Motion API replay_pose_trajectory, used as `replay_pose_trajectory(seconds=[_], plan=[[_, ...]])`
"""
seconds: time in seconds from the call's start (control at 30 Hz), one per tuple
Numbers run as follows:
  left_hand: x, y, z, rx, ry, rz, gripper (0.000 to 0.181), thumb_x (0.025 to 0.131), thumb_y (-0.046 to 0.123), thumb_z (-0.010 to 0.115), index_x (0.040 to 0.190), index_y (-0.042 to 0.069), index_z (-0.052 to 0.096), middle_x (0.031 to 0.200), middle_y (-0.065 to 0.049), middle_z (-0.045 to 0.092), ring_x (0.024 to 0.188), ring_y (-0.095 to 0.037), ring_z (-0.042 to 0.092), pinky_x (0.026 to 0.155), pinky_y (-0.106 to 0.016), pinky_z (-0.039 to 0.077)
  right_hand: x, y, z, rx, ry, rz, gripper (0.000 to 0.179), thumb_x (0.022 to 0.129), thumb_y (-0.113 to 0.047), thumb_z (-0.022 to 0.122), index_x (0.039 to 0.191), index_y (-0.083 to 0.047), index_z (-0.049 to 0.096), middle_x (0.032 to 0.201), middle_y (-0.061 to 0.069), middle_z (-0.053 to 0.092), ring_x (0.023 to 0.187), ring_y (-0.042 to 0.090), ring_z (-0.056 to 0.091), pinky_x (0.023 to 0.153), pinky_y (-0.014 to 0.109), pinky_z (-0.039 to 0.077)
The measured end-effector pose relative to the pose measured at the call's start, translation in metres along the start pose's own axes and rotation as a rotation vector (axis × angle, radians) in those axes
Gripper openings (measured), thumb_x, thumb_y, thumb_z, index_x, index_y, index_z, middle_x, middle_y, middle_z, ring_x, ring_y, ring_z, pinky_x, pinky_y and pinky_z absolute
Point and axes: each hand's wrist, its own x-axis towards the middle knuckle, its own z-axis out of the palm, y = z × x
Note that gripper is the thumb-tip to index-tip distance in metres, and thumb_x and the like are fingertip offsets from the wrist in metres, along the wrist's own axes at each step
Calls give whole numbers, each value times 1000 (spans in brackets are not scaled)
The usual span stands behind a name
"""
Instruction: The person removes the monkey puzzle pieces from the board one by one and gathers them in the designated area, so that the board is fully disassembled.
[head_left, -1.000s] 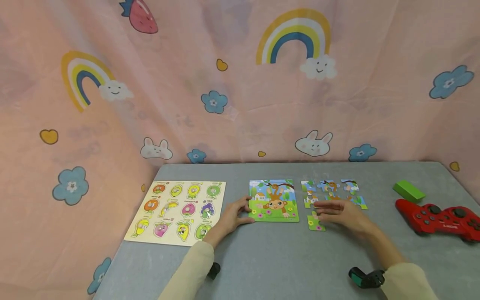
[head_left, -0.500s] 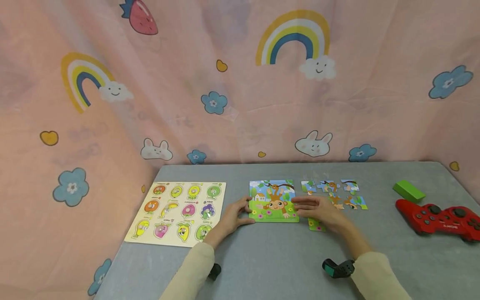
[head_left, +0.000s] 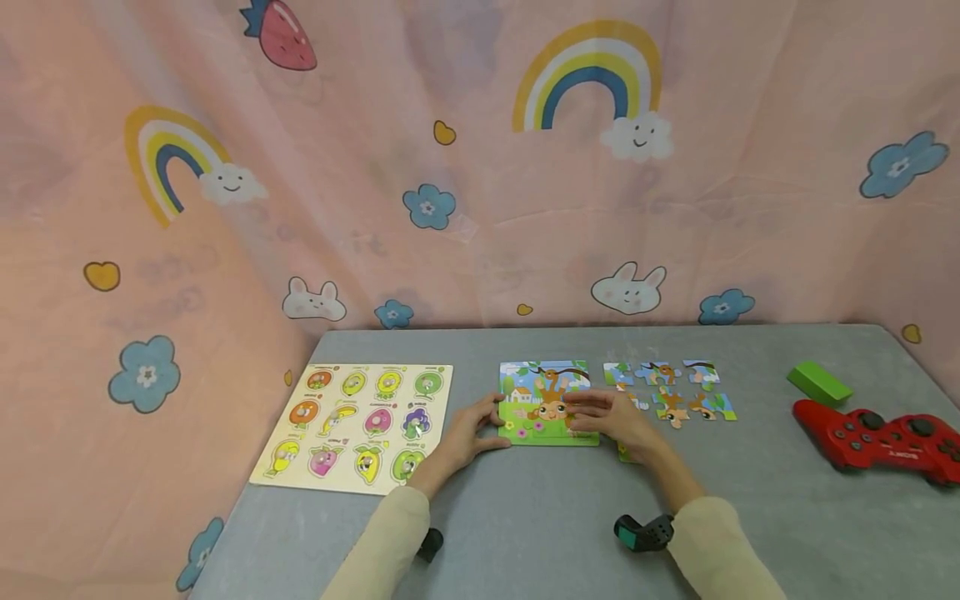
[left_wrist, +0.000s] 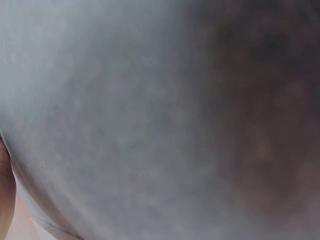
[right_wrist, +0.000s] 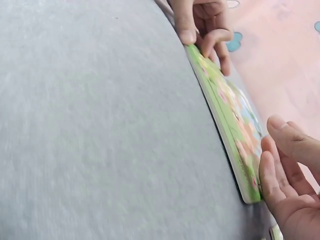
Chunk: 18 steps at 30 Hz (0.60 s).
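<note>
A square monkey jigsaw puzzle in a green-edged tray lies at mid-table in the head view. My left hand holds its left side, thumb at the near corner and curled fingers along the edge; the right wrist view shows this grip too. At the puzzle's right edge is my right hand, its fingers loosely extended with nothing between them and overlapping the picture in the head view. Loose jigsaw pieces lie just beyond that hand, some partly hidden by it. The left wrist view is mostly blurred grey cloth.
On the left lies a cream fruit puzzle board. A green block and a red game controller are at the right. A pink patterned curtain hangs behind the table.
My right hand has moved left from above the loose pieces to the monkey puzzle's right edge. My left hand has stayed at the puzzle's left side.
</note>
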Motion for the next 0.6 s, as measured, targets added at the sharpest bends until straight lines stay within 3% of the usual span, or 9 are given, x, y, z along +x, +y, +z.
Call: replay_pose_trajectory(seconds=[0.13,0.3,0.6], plan=[[0,1,0,-15,-5,4,24,78,-1,75,86,-6,54,138,-24,48,133,-35,41,103,-31,42,1,0,5,-23,15,-8,46,85,8,66,125,20,48,125,37,52,110,27,62,89,21,52],[-1,0,0,-9,4,12,24,77,0,76,85,-6,53,136,-24,49,132,-35,42,103,-32,42,1,-3,11,-124,22,-30,43,85,6,67,122,20,52,120,35,57,107,38,61,83,20,54],[0,0,0,1,9,20,24,77,-1,76,84,-5,53,136,-24,50,131,-35,43,102,-33,43,6,-7,25,-338,141,15,36,80,4,73,113,14,62,108,26,65,88,28,65,70,23,55]])
